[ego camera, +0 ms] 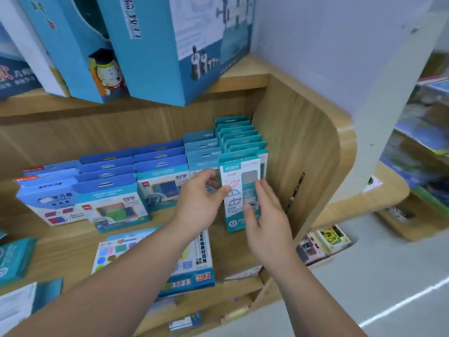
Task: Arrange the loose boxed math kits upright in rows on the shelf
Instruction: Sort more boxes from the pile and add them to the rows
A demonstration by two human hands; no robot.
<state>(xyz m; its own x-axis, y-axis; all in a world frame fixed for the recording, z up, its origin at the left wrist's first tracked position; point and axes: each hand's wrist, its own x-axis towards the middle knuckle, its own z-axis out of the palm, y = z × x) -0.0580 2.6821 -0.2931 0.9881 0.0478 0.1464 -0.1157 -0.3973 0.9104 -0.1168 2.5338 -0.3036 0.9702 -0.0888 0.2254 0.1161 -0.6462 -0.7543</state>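
Note:
A tall teal boxed kit stands upright at the front of the rightmost row on the wooden shelf. My left hand pinches its left edge between thumb and fingers. My right hand touches its front and right side with fingers nearly straight. Behind it stand several matching teal boxes. Left of them run rows of upright blue kits. A flat kit box lies on the shelf under my left forearm.
The curved wooden side wall closes the shelf right beside the teal row. Large blue boxes stand on the shelf above. A teal box lies at the far left. Lower shelves hold small items.

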